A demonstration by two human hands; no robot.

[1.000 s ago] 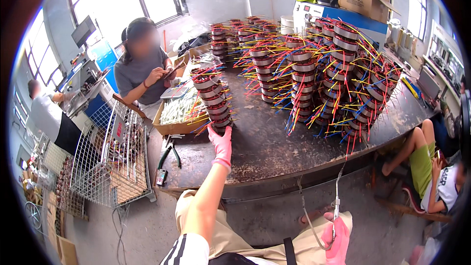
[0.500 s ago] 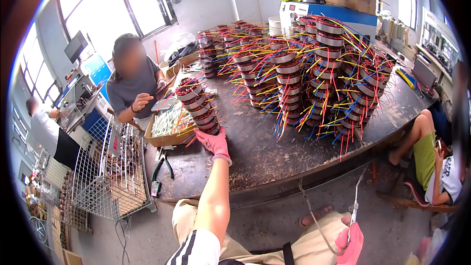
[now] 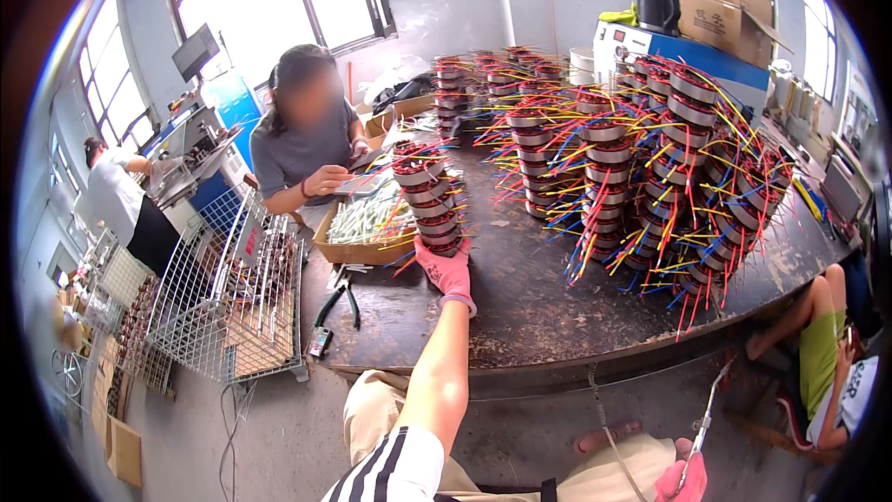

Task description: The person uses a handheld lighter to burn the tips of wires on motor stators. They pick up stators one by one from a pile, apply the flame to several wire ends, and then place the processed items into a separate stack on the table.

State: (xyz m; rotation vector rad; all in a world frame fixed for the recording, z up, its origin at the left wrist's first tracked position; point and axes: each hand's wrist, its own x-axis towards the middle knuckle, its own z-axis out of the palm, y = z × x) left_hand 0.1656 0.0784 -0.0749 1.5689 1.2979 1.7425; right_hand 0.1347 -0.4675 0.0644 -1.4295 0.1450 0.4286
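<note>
My left hand (image 3: 444, 271), in a pink glove, grips the bottom of a short stack of wound stators (image 3: 430, 201) with steel rings and red, blue and yellow leads. The stack stands upright near the table's left side. Low on the right, over my lap, my right hand (image 3: 683, 479) in a pink glove is closed around the handle of a slim metal torch (image 3: 706, 418). A thin hose (image 3: 615, 451) loops beside it. Many more stator stacks (image 3: 609, 177) stand to the right, their leads spreading outward and overlapping.
A cardboard box of white tubes (image 3: 372, 223) stands left of the short stack, with pliers (image 3: 338, 305) and a lighter (image 3: 320, 343) in front. Across the table sits a person (image 3: 311, 149). A wire cart (image 3: 218, 297) adjoins the left edge; another person (image 3: 827, 363) sits at right.
The whole view has swung left, so the scene sits farther right and lower. My left hand stays at the stack's base, and my right hand still holds the torch.
</note>
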